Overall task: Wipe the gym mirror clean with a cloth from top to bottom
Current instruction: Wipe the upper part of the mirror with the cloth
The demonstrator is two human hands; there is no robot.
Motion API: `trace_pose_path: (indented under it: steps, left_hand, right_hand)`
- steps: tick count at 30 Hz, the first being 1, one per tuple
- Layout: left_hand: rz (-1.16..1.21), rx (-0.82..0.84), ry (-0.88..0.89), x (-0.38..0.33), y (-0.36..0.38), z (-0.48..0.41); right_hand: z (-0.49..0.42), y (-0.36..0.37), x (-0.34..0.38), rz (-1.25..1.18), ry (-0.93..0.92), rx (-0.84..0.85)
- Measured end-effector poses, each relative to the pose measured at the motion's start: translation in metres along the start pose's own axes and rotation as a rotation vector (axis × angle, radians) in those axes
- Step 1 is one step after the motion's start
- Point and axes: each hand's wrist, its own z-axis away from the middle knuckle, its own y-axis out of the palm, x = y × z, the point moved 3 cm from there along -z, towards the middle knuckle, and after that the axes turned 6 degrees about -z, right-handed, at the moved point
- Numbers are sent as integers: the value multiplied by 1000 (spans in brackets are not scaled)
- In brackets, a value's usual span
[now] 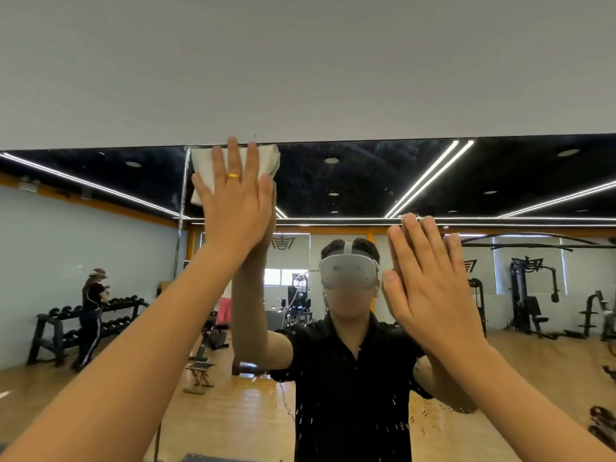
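The gym mirror (366, 181) fills the lower two thirds of the head view; its top edge runs just under the white wall. A folded white cloth (203, 165) lies flat against the glass right at that top edge. My left hand (233, 195), a gold ring on one finger, presses the cloth to the mirror with straight, spread fingers. My right hand (426, 281) rests flat on the glass lower and to the right, fingers straight, holding nothing. Water droplets speckle the lower glass.
A vertical seam (182, 208) between mirror panels runs just left of the cloth. The reflection shows me, a dumbbell rack with another person at the left, weight machines at the right and a wooden floor.
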Motion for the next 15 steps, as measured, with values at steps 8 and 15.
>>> trace_pose_path:
  steps: [8, 15]
  left_hand:
    - [95, -21, 241, -96, 3, 22]
    - [7, -27, 52, 7, 3, 25]
  right_hand:
    - [1, -1, 1, -5, -5, -19]
    - [2, -2, 2, -13, 12, -8]
